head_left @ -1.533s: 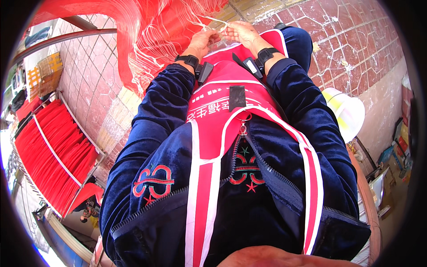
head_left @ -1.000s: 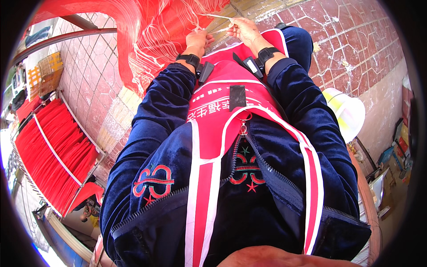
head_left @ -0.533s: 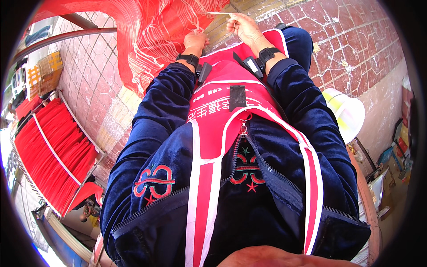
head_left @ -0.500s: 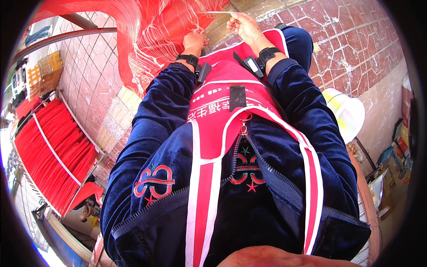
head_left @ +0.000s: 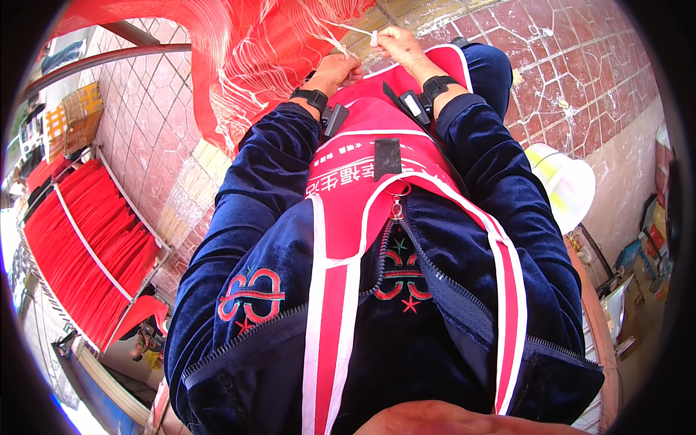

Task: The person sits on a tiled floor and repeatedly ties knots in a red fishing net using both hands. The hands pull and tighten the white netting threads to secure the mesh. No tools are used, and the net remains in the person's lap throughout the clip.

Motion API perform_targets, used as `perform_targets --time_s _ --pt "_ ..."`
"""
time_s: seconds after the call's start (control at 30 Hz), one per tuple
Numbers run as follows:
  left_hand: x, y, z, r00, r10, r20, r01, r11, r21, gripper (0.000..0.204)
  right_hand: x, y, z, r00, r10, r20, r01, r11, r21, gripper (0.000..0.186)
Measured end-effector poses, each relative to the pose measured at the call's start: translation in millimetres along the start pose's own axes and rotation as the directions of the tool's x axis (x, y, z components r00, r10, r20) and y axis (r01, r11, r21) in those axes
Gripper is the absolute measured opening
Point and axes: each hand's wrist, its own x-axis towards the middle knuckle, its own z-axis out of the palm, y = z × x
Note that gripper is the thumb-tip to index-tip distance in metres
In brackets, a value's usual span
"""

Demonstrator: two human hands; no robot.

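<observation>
A red cloth [head_left: 279, 54] hangs at the top of the view, with long loose white threads [head_left: 230, 105] fringing its edge. Beside that fringe, my left hand [head_left: 337, 72] is closed, its fingers pinched on white threads near the cloth. My right hand [head_left: 401, 48], a little further right, pinches a bundle of white threads that stretches leftward to the cloth. Fingertip detail is small, so whether the bundle is knotted cannot be made out. Below both hands lies the red apron [head_left: 362, 163] I wear, over dark blue velvet sleeves.
A dark metal bar [head_left: 101, 67] runs beside the cloth at upper left. A rack of folded red cloth [head_left: 87, 246] stands at the left. To my right is a white bucket [head_left: 569, 190] on red paving [head_left: 565, 65]. Boxes and clutter line the right edge.
My left hand has moved slightly down and right, nearer my lap. My right hand has dropped a little, and the threads between it and the cloth now slant.
</observation>
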Motion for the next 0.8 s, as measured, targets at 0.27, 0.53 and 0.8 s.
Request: perform_targets --time_s 0.27,0.53,0.8 --pt "-4 -3 -1 0.995 0.097 0.036 -0.084 0.961 -0.263 0.015 2 7 -6 0.975 -0.213 -0.059 0.181 0.922 -0.343 0.022" --pt "-1 -4 -2 0.983 0.143 0.111 -0.106 0.952 -0.286 0.013 -4 3 -11 0.983 -0.182 -0.02 0.164 0.922 -0.35 0.018" --pt "-4 -3 0 0.975 0.178 0.132 -0.122 0.929 -0.35 0.013 2 12 -9 0.99 -0.141 -0.022 0.12 0.906 -0.405 0.024"
